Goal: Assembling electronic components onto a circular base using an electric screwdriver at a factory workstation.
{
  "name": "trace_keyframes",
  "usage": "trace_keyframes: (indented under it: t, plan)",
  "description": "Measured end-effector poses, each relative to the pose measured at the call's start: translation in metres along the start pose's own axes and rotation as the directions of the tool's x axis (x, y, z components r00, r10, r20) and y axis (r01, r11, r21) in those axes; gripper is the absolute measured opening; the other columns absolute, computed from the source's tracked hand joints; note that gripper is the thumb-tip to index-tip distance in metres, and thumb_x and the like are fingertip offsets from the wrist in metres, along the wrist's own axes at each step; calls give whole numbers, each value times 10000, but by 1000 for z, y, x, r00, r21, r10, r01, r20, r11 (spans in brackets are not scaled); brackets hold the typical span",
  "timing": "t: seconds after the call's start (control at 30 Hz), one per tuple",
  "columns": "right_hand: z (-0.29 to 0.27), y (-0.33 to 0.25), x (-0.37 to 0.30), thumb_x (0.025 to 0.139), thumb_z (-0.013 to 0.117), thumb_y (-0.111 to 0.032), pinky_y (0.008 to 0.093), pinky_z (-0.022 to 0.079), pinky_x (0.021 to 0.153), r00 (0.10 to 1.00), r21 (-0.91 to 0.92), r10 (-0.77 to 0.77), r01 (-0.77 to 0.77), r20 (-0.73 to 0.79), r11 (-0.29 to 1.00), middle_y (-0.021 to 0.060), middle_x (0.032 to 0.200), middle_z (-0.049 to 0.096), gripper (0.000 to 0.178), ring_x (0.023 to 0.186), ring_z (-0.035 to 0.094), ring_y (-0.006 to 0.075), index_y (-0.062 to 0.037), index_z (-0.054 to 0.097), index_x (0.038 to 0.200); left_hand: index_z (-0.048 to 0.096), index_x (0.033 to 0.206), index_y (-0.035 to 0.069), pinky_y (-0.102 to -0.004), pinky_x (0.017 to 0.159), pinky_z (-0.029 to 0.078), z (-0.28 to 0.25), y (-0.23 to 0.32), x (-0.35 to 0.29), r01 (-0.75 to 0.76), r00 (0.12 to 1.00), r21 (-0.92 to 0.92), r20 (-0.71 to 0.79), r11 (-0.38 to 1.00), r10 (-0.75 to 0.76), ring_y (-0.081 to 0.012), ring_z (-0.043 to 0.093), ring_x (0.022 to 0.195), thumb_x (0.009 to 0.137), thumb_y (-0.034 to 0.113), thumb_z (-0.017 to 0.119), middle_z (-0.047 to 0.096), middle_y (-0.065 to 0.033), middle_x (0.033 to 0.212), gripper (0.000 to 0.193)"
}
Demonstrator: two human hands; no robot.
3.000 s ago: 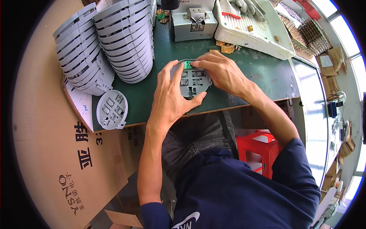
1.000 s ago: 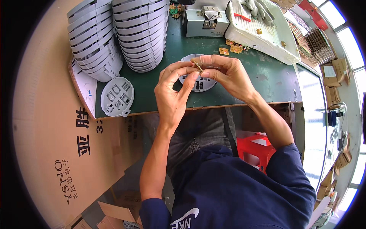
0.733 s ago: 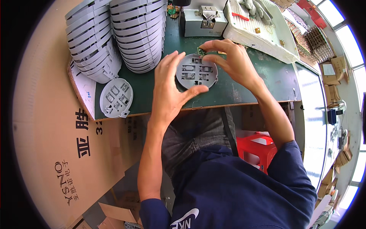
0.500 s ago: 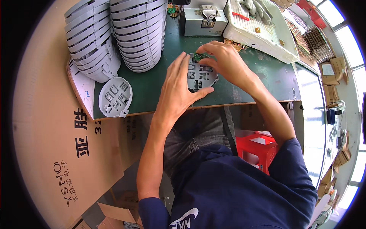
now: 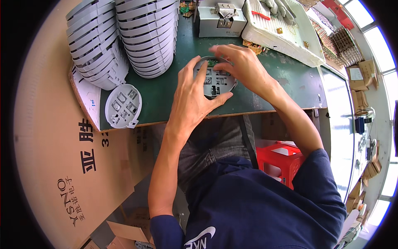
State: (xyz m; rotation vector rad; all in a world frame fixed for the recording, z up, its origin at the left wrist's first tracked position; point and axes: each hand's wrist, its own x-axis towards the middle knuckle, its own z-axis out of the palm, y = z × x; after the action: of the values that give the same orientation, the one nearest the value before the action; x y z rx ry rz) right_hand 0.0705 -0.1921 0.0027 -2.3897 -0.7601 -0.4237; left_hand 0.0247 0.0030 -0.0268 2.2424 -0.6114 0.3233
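Note:
A round, shallow grey plastic housing (image 5: 222, 86) with several cut-outs lies on the green tabletop between my hands. My left hand (image 5: 191, 93) curves round its left side. The left thumb is along the near rim, and a finger reaches over the inside. Within the far part of the housing is a small green circuit board (image 5: 212, 63), partly covered by fingers. My right hand (image 5: 245, 66) arches over the far right rim, thumb near the board and index finger apart from it; those fingertips are slightly blurred. A similar round grey housing (image 5: 123, 106) lies at the table's left corner.
Two tall stacks of grey plastic housings (image 5: 146, 45) stand at the far left. A grey metal box (image 5: 219, 25) with a latch is behind my hands. Beside it a white tray (image 5: 306, 54) holds gloves and a red-handled item. A red stool (image 5: 282, 159) stands under the table's right side.
My right index finger has lifted away from the circuit board toward the far side. A left finger has moved over the housing's inside. The view has shifted slightly.

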Motion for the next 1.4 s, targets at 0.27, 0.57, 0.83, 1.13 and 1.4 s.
trace_keyframes:
  t: [0.27,0.57,0.83,1.13,1.4]
  plan:
    - [-7,8,-24,918,710,-70,418,580,865,994,-120,-82,91,77,989,172,1136,715,282,1043,703,327,-24,710,1196,576,1375,-76,-498,1121,430,2,-1,-1,17,1000,-6,6,1000,-17,-419,469,1362,772,420,877,449,-239,1502,837]
    - [-50,5,78,1021,664,-290,334,516,948,922,290,-1,123,-386,949,152,1187,712,453,1113,673,230,-8,575,1364,514,1385,-79,-495,1129,420,8,-1,2,-50,998,99,-26,994,53,-421,446,1370,805,490,821,419,-275,1513,868]
    - [-81,-28,155,992,719,-387,283,551,828,976,720,49,120,-210,684,118,1068,669,541,936,649,163,61,559,1250,516,1391,-57,-482,1144,407,6,1,-1,-11,1000,51,10,999,10,-405,438,1389,799,480,829,421,-241,1537,859]
    - [-78,11,144,977,678,-206,284,496,526,841,776,431,-23,-326,630,35,756,606,283,586,588,114,-4,540,1118,533,1391,-24,-458,1121,435,3,1,-1,20,1000,57,1,998,-20,-378,470,1374,790,452,846,435,-201,1548,828]
    - [-73,12,152,935,714,-223,285,443,481,834,645,274,123,-480,755,0,670,562,277,527,539,103,-30,555,1054,529,1393,-45,-481,1126,425,3,2,0,37,999,41,27,998,-38,-393,462,1368,788,496,843,422,-223,1539,870]
